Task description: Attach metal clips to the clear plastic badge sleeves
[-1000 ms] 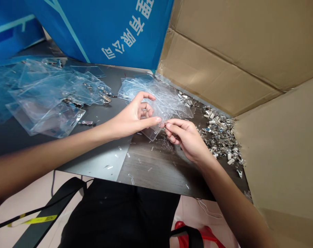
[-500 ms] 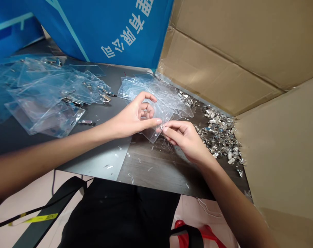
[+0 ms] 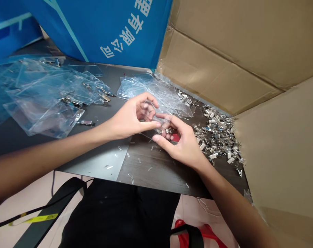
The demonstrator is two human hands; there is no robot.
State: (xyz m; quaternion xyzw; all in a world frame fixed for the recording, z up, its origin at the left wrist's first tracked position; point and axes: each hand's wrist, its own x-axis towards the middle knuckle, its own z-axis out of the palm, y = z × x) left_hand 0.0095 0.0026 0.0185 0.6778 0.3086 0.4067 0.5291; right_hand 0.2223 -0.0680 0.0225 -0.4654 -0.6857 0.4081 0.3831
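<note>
My left hand (image 3: 132, 115) is closed on a clear plastic badge holder (image 3: 156, 121), with the thumb lying along its near side and the fingers curled behind. My right hand (image 3: 180, 139) meets it from the right, its index finger stretched over the holder and its thumb near the lower edge. A small metal badge clip (image 3: 168, 131) shows between the right fingers at the holder's end, partly hidden. Whether it is joined to the holder I cannot tell. Something red (image 3: 175, 137) shows beneath the right hand; its kind is unclear.
Behind my hands lies a pile of clear holders (image 3: 146, 86). Loose metal clips (image 3: 218, 134) are heaped along the cardboard wall (image 3: 223, 75) at right. Holders with clips (image 3: 50, 93) spread over the left. Small clear slips (image 3: 132, 179) dot the dark table (image 3: 156, 172). A blue printed panel (image 3: 99, 31) stands behind.
My right hand has gone from a pinch at the holder's corner to a wider curl around its end. A metal clip and a red patch now show there. The left hand has barely moved.
</note>
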